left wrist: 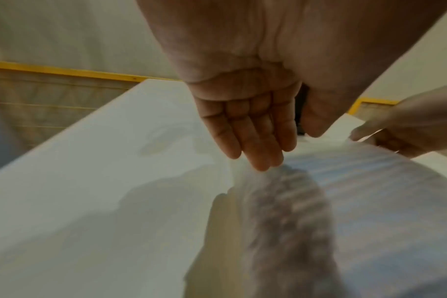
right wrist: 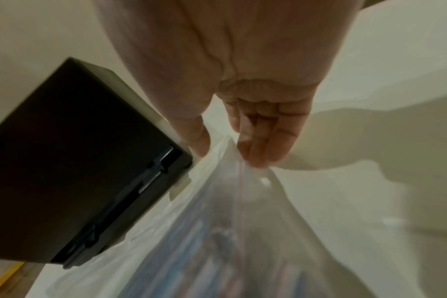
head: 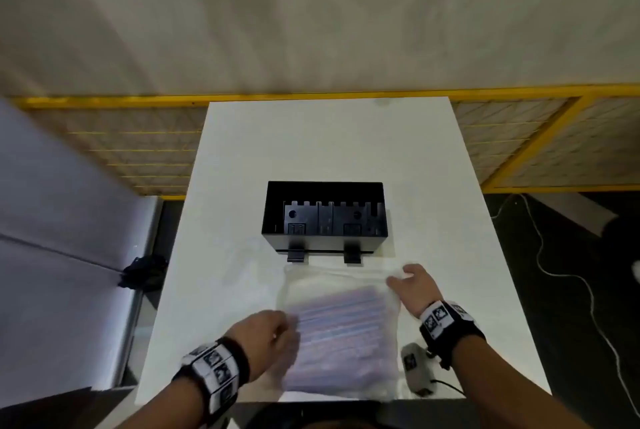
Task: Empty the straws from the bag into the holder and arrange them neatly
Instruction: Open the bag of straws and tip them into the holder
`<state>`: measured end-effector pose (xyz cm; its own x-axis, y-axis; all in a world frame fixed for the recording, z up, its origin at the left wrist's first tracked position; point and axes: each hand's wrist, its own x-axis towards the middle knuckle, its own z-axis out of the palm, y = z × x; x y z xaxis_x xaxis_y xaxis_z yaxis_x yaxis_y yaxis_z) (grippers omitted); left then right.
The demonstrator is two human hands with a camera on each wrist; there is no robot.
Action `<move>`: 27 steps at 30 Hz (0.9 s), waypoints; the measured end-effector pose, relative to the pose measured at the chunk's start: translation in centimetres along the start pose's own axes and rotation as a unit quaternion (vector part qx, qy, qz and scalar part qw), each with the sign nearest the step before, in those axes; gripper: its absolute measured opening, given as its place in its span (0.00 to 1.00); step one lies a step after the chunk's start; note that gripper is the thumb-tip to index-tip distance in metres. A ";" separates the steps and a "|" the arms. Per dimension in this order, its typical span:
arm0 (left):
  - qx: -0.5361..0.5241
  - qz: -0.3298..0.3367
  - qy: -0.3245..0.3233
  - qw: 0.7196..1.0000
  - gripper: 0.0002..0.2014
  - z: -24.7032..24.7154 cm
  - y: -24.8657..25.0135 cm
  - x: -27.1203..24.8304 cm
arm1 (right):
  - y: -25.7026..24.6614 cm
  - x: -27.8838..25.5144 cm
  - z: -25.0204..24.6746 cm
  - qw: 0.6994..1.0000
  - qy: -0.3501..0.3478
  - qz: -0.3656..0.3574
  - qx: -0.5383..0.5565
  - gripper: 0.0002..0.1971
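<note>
A clear plastic bag (head: 341, 335) full of pink and blue straws (head: 332, 311) lies flat on the white table (head: 311, 151), just in front of the black holder (head: 325, 214). The holder is an open-topped box with nothing in it. My left hand (head: 284, 328) rests with straight fingers (left wrist: 260, 161) on the bag's left edge. My right hand (head: 403, 278) pinches the bag's far right corner, and the film (right wrist: 255, 191) rises to its fingertips (right wrist: 258, 161). In the right wrist view the holder (right wrist: 77, 161) stands close to the left of the thumb.
A small grey device (head: 417, 373) with a cable lies at the table's near right corner, under my right wrist. A yellow mesh fence (head: 519, 138) runs behind the table. A black bundle (head: 142, 271) sits off the left edge, and a white cable (head: 571, 276) trails on the floor.
</note>
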<state>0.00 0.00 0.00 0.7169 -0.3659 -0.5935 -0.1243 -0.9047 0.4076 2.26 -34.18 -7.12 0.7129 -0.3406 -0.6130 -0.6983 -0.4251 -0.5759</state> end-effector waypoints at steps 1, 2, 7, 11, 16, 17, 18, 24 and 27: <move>-0.004 0.024 0.006 1.000 0.08 -0.4 1.4 2.7 | -0.4 1.3 -0.1 1.000 0.007 -0.010 -0.011 0.26; -0.004 0.037 0.014 0.999 0.10 -0.7 2.5 3.8 | -0.5 1.1 0.2 1.000 0.005 -0.011 -0.020 0.23; -0.009 0.103 0.036 0.994 0.14 -1.2 8.4 9.8 | -1.0 0.3 0.9 0.997 -0.011 -0.052 -0.055 0.07; 0.017 0.139 0.021 0.990 0.20 -0.4 11.2 12.9 | -1.1 -0.8 0.2 0.996 0.003 -0.077 -0.047 0.05; 0.028 0.146 0.017 0.989 0.16 0.7 12.0 14.5 | -1.0 -2.0 -0.5 0.996 0.005 -0.085 -0.009 0.05; 0.033 0.150 0.018 0.988 0.15 0.7 12.1 14.5 | -1.0 -2.2 -0.6 0.996 0.004 -0.089 -0.001 0.06; 0.037 0.153 0.018 0.987 0.13 0.8 12.1 14.6 | -1.0 -2.4 -0.6 0.996 0.003 -0.092 0.004 0.06; 0.017 0.144 0.035 0.989 0.08 0.8 12.0 14.8 | -1.2 -2.7 -0.8 0.994 0.018 -0.110 0.011 0.12; -0.019 0.128 0.031 0.991 0.04 0.9 11.8 14.4 | -1.3 -3.0 -0.9 0.992 0.020 -0.123 0.022 0.13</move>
<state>8.18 -16.14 -4.36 0.7058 -0.5678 -0.4237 -0.2833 -0.7743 0.5658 1.13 -33.35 -4.06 0.8638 -0.2632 -0.4295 -0.5037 -0.4637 -0.7289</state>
